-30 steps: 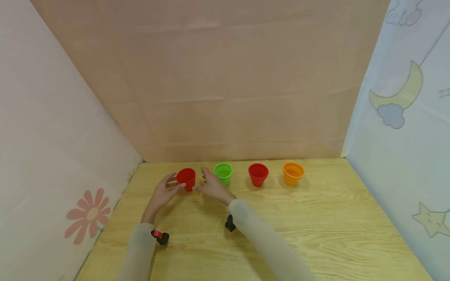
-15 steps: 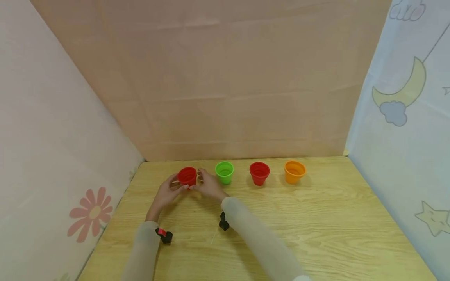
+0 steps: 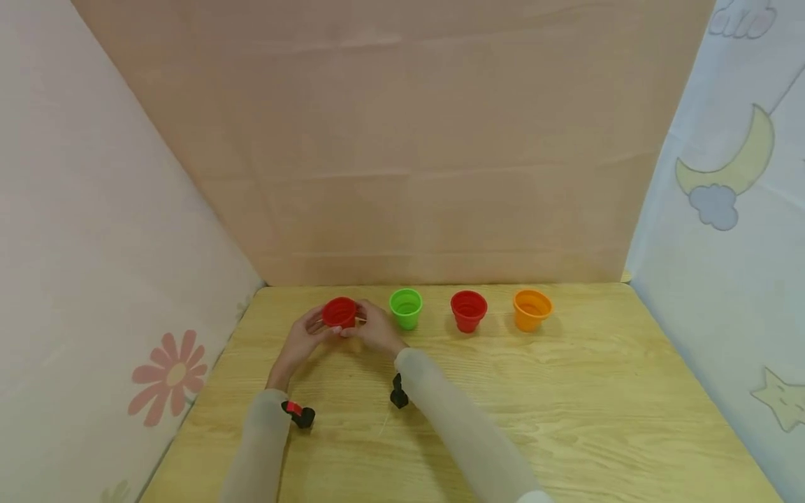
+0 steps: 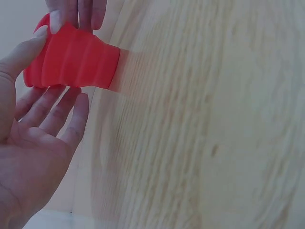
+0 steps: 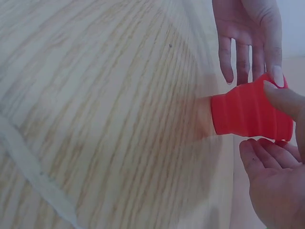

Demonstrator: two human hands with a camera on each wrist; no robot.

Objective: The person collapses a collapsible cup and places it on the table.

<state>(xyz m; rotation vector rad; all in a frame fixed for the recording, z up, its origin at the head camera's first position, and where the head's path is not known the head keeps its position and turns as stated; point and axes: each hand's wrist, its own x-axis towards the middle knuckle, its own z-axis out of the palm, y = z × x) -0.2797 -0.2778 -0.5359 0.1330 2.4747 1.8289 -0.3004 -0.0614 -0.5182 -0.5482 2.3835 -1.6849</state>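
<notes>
Evenly balance the pressure: your left hand (image 3: 305, 340) and right hand (image 3: 379, 332) both grip the red cup (image 3: 339, 312) (upright, left of the green cup (image 3: 406, 309)); uneven squeezing could tilt it.

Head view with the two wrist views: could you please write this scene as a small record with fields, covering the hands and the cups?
Held thing: tapered, ridged red cup, mouth up
Left hand: holds the cup's left side, thumb on the near side
Right hand: holds its right side, thumb likewise
Surface: light wood-grain table
Held cup's base: on the table or just above; cannot tell
Standing to the right: tapered bright-green cup, second tapered red cup, tapered orange cup
Backdrop: plain tan sheet
</notes>
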